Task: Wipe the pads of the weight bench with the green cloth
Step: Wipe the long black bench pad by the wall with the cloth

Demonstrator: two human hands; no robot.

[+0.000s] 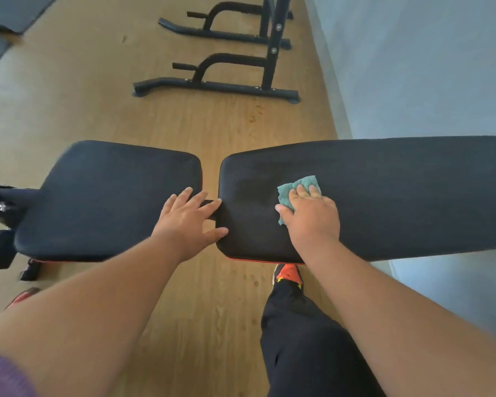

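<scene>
A wood-grain floor [184,133] is running under everything, meeting a pale grey wall [427,67] along the right side. At the top, a black steel frame [218,81] with two long feet and curved handles is standing on the floor close to the wall, and dark mats [0,21] are lying in the upper left corner.

Across the middle, the weight bench is showing two black pads with a narrow gap between them — the shorter seat pad [106,196] on the left and the long back pad [398,196] reaching off to the right edge. A thin red trim is peeking out along the near underside of both pads.

The right hand [309,213] is lying flat on the back pad near its left end, fingers straight and close together, pressing the green cloth [295,190] down against the padding. The cloth is bunched beneath the palm and fingers, its edges sticking out past the fingertips and by the thumb.

The left hand [189,219] is resting with fingers spread wide on the right end of the seat pad, the fingertips and thumb reaching over the gap and touching the edge of the back pad; it is holding nothing.

Below the bench, a leg in dark trousers [304,339] is ending in an orange shoe [289,275] just under the back pad's near edge — a purple sleeve [0,376] is showing at the lower left corner
</scene>
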